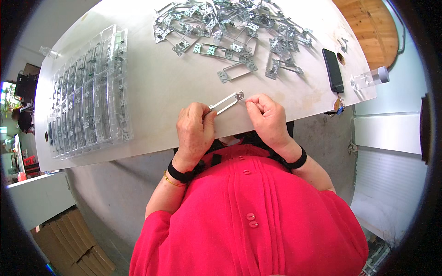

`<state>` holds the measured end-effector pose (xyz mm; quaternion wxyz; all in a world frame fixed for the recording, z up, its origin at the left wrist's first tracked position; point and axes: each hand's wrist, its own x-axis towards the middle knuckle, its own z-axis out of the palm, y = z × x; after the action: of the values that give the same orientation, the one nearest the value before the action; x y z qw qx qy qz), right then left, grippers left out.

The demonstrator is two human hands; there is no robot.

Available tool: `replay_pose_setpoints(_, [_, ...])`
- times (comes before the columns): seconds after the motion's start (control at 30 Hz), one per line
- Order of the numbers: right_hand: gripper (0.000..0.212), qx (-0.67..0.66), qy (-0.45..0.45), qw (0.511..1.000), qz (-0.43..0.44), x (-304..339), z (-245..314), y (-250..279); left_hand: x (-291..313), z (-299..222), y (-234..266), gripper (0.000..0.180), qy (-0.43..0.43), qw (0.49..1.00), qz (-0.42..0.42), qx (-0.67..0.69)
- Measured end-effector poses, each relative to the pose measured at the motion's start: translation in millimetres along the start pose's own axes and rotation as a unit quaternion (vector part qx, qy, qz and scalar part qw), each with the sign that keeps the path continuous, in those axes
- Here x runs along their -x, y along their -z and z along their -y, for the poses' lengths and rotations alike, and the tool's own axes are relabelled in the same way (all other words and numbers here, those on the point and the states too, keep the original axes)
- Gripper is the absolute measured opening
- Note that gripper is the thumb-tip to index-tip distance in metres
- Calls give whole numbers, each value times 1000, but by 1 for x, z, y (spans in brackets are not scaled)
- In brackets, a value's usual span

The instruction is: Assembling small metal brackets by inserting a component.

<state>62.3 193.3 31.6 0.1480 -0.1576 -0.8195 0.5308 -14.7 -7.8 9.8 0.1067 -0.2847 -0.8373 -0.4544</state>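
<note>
My left hand [195,131] is closed on one end of a slim metal frame bracket [239,95], with two long parallel rails and a small cut-out plate at the far end. The bracket is held just above the white table, tilted up to the right. Beside that far plate, my right hand [269,119] is closed in a pinch of thumb and forefinger. Whatever lies between those fingertips is too small to make out. Beyond both hands, a heap of similar metal brackets [230,27] spreads over the back of the table, several lying loose at its near edge.
Clear plastic trays [112,83] with rows of metal parts stand at the left of the white table [156,110]. On the right are a black phone [333,70], a clear bottle [368,79] with a grey cap, keys [340,106] at the edge, and a round hole.
</note>
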Motion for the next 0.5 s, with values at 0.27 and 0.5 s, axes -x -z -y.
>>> replay_pose_setpoints(0.27, [11, 5, -10, 1000, -2, 0, 1, 2, 0, -1, 0, 19, 2, 1000, -2, 1])
replay_pose_setpoints(0.5, [10, 41, -17, 999, 4, 5, 6, 7, 1, -1, 0, 19, 0, 1000, -2, 2])
